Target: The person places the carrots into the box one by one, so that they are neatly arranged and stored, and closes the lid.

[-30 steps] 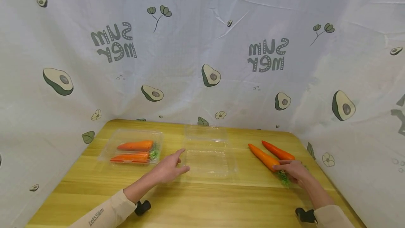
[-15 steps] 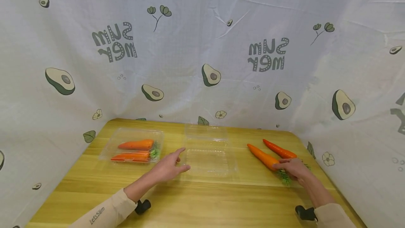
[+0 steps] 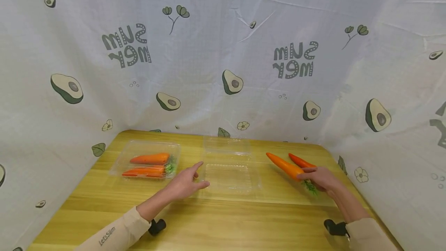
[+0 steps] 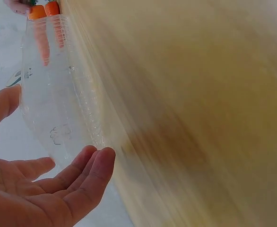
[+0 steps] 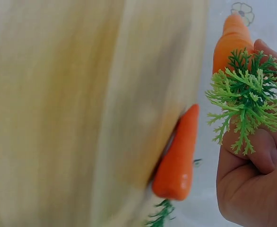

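Note:
My right hand (image 3: pixel 322 179) grips an orange carrot (image 3: pixel 283 164) by its thick end. The carrot's tip points up and to the left, and its leafy green top (image 5: pixel 247 94) hangs beside the fingers in the right wrist view. Behind that hand a redder carrot (image 5: pixel 176 156) lies on the table, partly covered in the head view. At the left edge of a clear plastic box (image 3: pixel 228 177) with its lid folded back is my left hand (image 3: pixel 184 183), thumb and fingers spread. Nothing lies between those fingers in the left wrist view.
A second clear plastic box (image 3: pixel 127 150) at the back left has its lid down over two carrots (image 3: pixel 150 159) with green tops. The wooden table (image 3: pixel 223 224) ends at a printed cloth (image 3: pixel 198 57) hanging behind and at both sides.
The right hand has raised the orange carrot from the table and moved it slightly left and away from me. My left hand stays by the open box.

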A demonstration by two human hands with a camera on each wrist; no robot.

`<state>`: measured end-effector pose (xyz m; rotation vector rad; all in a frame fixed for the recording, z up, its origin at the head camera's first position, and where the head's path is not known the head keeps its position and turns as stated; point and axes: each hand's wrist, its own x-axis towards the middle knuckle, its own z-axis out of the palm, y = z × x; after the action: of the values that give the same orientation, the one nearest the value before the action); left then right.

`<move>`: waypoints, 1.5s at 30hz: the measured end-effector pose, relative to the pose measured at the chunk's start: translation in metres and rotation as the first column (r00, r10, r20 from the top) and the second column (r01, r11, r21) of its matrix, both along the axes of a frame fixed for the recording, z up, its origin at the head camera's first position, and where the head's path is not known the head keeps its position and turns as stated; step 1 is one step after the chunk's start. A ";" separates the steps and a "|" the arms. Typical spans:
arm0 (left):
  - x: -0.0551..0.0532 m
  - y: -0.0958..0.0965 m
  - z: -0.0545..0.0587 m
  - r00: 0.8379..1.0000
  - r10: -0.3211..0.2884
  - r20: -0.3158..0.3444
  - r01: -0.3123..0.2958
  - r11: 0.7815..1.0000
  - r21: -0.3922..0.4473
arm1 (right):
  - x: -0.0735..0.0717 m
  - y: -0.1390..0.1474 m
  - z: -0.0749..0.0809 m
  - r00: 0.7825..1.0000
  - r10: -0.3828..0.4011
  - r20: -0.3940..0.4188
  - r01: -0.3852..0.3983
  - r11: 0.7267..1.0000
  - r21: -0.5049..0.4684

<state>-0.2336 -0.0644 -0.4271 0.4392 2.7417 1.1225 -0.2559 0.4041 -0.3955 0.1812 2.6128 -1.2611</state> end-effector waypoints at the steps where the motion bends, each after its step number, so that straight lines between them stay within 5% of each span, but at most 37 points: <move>1: 0.000 0.000 0.000 1.000 0.002 0.001 -0.002 1.000 -0.001 | 0.000 -0.002 0.002 1.000 0.010 -0.004 -0.010 1.000 0.003; 26: -0.001 0.000 -0.002 1.000 -0.005 -0.016 0.005 1.000 -0.008 | -0.029 -0.068 0.059 0.967 0.255 -0.026 -0.246 0.951 0.188; 45: -0.002 0.002 0.002 1.000 0.008 0.009 -0.008 1.000 0.002 | -0.065 -0.132 0.048 0.921 0.389 -0.020 -0.375 0.900 0.223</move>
<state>-0.2360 -0.0625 -0.4248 0.4230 2.7372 1.1266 -0.3209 0.2725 -0.3475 -0.3308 2.6578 -0.8625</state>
